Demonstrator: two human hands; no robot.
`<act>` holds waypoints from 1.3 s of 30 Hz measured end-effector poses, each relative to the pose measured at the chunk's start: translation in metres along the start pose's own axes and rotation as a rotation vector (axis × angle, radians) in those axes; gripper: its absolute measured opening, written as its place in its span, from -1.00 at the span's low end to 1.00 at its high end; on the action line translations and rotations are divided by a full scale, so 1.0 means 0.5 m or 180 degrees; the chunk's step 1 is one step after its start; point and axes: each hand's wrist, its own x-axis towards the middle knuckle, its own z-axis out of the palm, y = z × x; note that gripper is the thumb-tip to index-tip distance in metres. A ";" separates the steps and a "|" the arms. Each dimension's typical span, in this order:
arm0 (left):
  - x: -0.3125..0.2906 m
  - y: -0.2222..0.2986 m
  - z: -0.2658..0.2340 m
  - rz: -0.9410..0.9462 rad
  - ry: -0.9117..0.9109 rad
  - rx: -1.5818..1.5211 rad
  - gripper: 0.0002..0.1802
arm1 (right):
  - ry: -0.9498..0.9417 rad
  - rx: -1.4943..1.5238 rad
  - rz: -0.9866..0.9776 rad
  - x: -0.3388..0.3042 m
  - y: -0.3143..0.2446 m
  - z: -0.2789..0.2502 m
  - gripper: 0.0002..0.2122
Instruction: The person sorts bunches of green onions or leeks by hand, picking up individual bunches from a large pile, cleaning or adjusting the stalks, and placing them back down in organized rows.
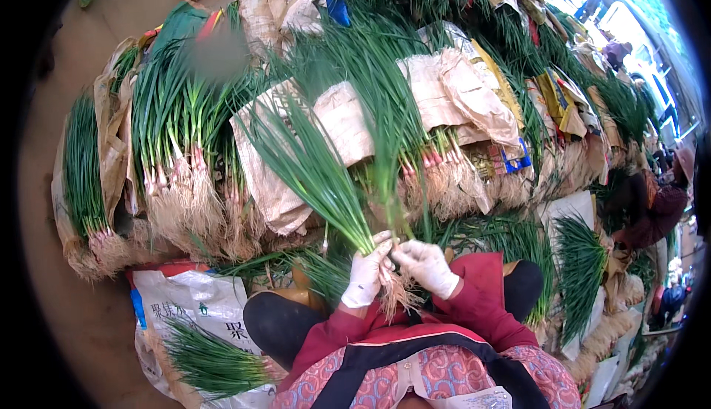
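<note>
In my gloved left hand [364, 276] is a bunch of spring onions [318, 187], gripped low on the pale stems. Their green leaves lean up and to the left, and the stringy roots [398, 294] hang below the fingers. My gloved right hand [428, 267] is close beside it, thumb and fingers pinched on a single spring onion [392, 205] whose leaves are blurred. Both gloves are white. Beyond my hands lies a long heap of spring onions [196, 112], roots toward me, partly covered by beige woven sacks [344, 120].
A smaller spring onion bunch [215, 361] lies on a white printed sack [196, 294] at my lower left. Loose spring onions [503, 242] lie right of my knees. At the far right another person [659, 205] crouches near more bunches. Bare brown ground [89, 327] runs along the left.
</note>
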 end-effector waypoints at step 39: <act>-0.063 0.076 -0.008 0.0047 -0.0577 -0.0559 -0.74 | 0.0318 -0.0255 0.0770 0.212 0.105 0.031 -0.76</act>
